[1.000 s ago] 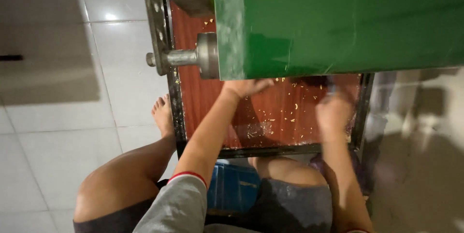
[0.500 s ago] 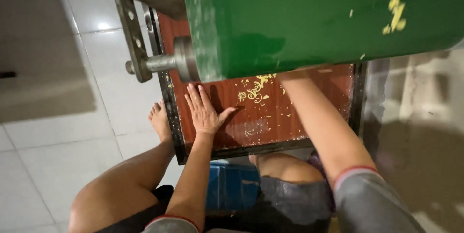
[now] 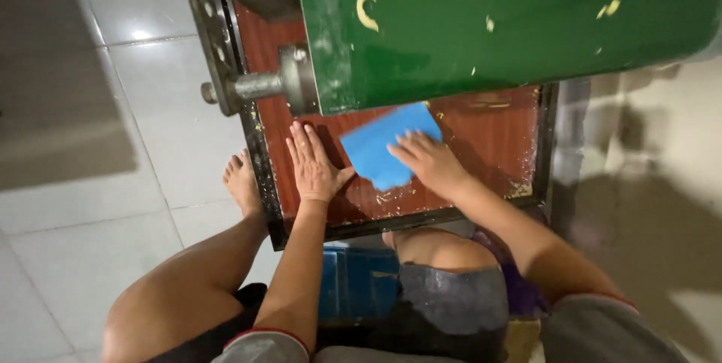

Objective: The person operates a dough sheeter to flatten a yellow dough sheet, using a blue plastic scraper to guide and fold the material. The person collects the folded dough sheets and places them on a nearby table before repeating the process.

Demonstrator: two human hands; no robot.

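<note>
Wiping reddish-brown wooden tray (image 3: 481, 126) under the green metal drum (image 3: 511, 17): right hand (image 3: 425, 161) fingers press flat blue cloth (image 3: 383, 146); left hand (image 3: 314, 164) spread, bracing. Next likely sweep toward crumbs (image 3: 391, 197) at the front edge.

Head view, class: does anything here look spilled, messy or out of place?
Yes. Pale yellowish crumbs lie scattered on the reddish-brown tray, thickest by its near edge and right corner, and bits cling to the green machine body. The right hand presses a blue card beside them.
</note>
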